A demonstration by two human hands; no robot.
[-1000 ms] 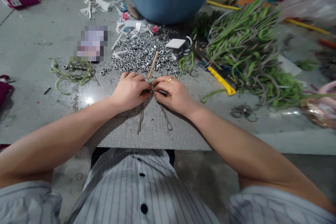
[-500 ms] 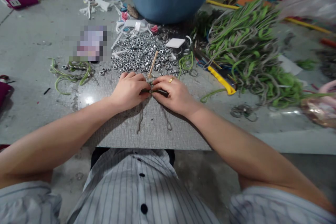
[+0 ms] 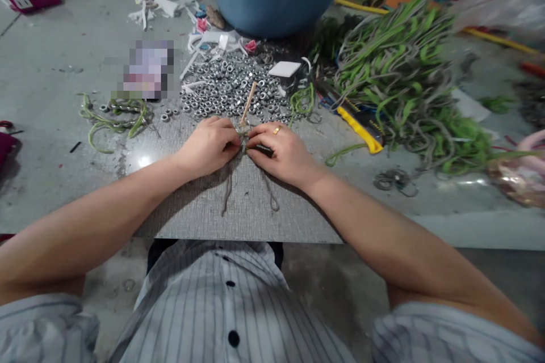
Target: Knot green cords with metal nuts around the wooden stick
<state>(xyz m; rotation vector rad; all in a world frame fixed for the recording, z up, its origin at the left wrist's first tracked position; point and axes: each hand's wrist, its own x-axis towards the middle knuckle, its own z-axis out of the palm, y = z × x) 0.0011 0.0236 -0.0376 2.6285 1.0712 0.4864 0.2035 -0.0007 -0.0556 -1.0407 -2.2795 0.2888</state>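
Cord (image 3: 227,193) sits mid-board (image 3: 255,221), pinched between the left hand (image 3: 208,146) and right hand (image 3: 284,150), whose fingertips meet and close on it. Its two tails trail toward six o'clock. It looks soft, light and limp, best held close to the pinch. A stick (image 3: 247,103) leans at twelve o'clock, before the nuts (image 3: 221,88).

Below the grip trails a grey cord (image 3: 227,195); just beyond it silver nuts (image 3: 225,91), farther a blue basin (image 3: 276,5) — rightward green-and-grey cords (image 3: 404,79), a yellow knife (image 3: 360,130).
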